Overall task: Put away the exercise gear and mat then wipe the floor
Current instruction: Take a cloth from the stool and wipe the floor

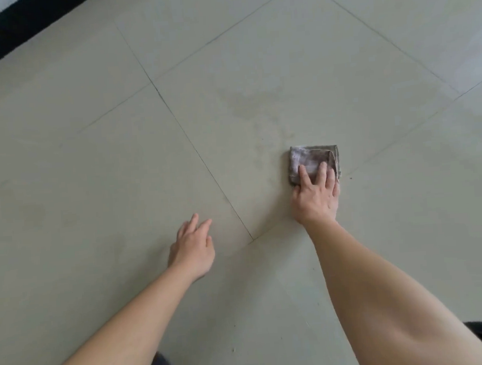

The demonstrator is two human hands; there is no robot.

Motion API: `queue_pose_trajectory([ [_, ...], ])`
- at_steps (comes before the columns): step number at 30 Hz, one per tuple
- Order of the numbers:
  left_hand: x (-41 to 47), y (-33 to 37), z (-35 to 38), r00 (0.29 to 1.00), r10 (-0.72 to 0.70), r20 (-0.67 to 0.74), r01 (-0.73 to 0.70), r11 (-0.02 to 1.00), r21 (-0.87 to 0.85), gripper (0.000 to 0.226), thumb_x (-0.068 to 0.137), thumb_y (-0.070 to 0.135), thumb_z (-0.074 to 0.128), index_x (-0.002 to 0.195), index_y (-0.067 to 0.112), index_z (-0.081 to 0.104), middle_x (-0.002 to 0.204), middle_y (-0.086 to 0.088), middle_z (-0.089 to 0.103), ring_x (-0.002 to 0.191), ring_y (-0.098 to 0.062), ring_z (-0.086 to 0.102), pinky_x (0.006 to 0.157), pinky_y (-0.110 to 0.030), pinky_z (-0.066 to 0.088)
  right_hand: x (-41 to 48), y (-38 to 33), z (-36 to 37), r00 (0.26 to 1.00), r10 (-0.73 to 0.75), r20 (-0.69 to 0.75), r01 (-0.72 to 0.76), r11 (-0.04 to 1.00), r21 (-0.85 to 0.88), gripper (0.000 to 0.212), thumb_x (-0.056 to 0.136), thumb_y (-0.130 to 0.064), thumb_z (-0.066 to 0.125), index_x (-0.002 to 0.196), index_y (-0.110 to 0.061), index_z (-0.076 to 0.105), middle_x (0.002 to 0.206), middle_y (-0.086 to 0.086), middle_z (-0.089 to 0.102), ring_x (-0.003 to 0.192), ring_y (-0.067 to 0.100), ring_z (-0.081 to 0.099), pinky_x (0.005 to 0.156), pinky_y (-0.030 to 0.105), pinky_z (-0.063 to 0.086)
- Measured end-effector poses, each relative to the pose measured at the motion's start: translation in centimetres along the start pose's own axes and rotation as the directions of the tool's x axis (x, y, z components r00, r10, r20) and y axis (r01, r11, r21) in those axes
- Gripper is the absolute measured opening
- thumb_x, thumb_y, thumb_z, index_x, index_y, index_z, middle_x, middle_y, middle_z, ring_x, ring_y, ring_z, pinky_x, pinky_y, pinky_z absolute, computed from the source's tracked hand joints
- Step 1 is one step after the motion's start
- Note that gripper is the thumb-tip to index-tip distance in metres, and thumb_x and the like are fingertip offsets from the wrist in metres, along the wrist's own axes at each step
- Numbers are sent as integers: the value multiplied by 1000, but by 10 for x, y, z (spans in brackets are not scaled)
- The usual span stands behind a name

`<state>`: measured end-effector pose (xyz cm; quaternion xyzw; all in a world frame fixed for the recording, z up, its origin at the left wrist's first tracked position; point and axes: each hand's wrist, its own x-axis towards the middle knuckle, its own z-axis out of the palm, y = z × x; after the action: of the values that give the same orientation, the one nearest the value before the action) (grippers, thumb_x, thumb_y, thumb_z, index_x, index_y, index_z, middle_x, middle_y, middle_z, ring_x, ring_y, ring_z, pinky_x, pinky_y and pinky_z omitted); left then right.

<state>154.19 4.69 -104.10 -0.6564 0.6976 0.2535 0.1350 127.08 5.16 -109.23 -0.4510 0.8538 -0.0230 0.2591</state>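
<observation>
My right hand lies flat, fingers straight, pressing the folded grey rag onto the tiled floor so that it grips as I wipe. My left hand is spread and empty, low by the tiles, likely bracing. No gear, mat or container shows.

Folded grey cloth, stained, flat on the pale tiled floor near a grout line.
</observation>
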Motion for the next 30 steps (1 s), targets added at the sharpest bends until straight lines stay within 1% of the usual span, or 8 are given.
queue_pose_trajectory([
  [3, 24, 12, -22, 996, 3, -89, -1, 1000, 14, 47, 101, 19, 38, 148, 22, 39, 163, -2, 18, 148, -24, 18, 116, -41, 27, -23, -23, 19, 976, -220, 7, 220, 973, -69, 56, 102, -37, 30, 157, -31, 19, 167, 14, 1, 152, 38, -3, 123, 50, 0],
  [9, 68, 23, -31, 989, -39, -142, 47, 998, 49, 49, 101, 17, 37, 150, 19, 35, 162, -8, 17, 147, -30, 21, 115, -44, 28, -58, -35, 53, 699, -681, 220, 711, 696, -105, 53, 102, -35, 37, 154, -33, 34, 167, 9, 13, 153, 36, 6, 122, 49, 3],
  [12, 89, 29, -22, 986, -22, -164, 35, 997, 74, 50, 102, 20, 35, 152, 20, 30, 164, -7, 13, 147, -30, 18, 115, -45, 28, -8, -8, 32, 739, -669, 83, 674, 732, -101, 50, 103, -38, 35, 152, -38, 35, 166, 5, 15, 154, 27, 10, 123, 39, 2],
  [16, 116, 31, -16, 976, -23, -218, 45, 994, 99, 50, 104, 21, 32, 153, 23, 26, 164, -5, 8, 149, -29, 11, 114, -47, 24, 66, 14, 2, 915, -385, -122, 377, 922, -85, 51, 103, -44, 33, 153, -37, 33, 166, 6, 17, 154, 27, 12, 123, 39, 8],
  [20, 140, 16, -18, 968, -4, -249, 35, 992, 119, 49, 104, 21, 30, 153, 25, 24, 165, -3, 6, 150, -27, 8, 116, -50, 22, 77, -24, 7, 979, -130, -158, 130, 992, -12, 56, 103, -38, 27, 159, -33, 17, 168, 6, 2, 154, 29, -5, 125, 43, -2],
  [23, 157, 3, -29, 957, -30, -289, 60, 994, 96, 50, 104, 21, 28, 153, 26, 22, 165, -1, 4, 151, -27, 5, 116, -53, 20, 39, -68, 33, 953, -289, -93, 284, 957, -63, 57, 103, -36, 28, 159, -33, 16, 168, 8, 0, 153, 35, -9, 124, 45, -7],
  [27, 183, 0, -46, 947, -132, -293, 156, 986, 59, 58, 101, 18, 34, 155, 26, 17, 165, -2, 2, 151, -29, 3, 114, -58, 21, -11, -103, 58, 758, -635, 148, 652, 740, -163, 56, 102, -35, 36, 156, -33, 27, 167, 9, 10, 153, 39, 2, 123, 48, 0],
  [30, 197, 17, -50, 954, -207, -215, 212, 977, 3, 62, 101, 20, 33, 156, 31, 8, 165, 2, -4, 151, -28, -3, 112, -67, 16, 20, -82, 36, 731, -659, 173, 682, 701, -209, 52, 103, -43, 30, 155, -39, 28, 167, 4, 15, 154, 31, 9, 124, 42, 6],
])
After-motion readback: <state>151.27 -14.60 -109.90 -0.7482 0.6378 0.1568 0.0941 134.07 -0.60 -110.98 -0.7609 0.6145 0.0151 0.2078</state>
